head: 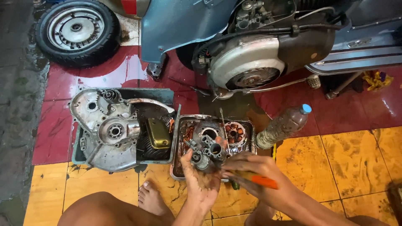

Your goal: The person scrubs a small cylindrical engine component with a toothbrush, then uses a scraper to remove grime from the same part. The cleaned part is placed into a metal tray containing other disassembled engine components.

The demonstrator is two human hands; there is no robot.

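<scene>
Left hand: the left hand [201,178] was palm up over the front edge of the small tray, its oily fingers curled around a carburetor [206,154] and gripping it from below.
Right hand: the right hand [250,169] was just beside the carburetor, with fingers pressed together around the orange handle of a screwdriver [256,180]; its tip pointed toward the carburetor body.
Carburetor: it was held above the metal tray [180,167], which contained dirty liquid and a stator plate [234,132] with copper coils.
Big tray: the grey tray [79,157] at left held an engine casing [109,133].
Around: a plastic bottle [284,125] lay right of the small tray, behind it stood a blue scooter [188,25], and a wheel [77,30] lay far left.
</scene>
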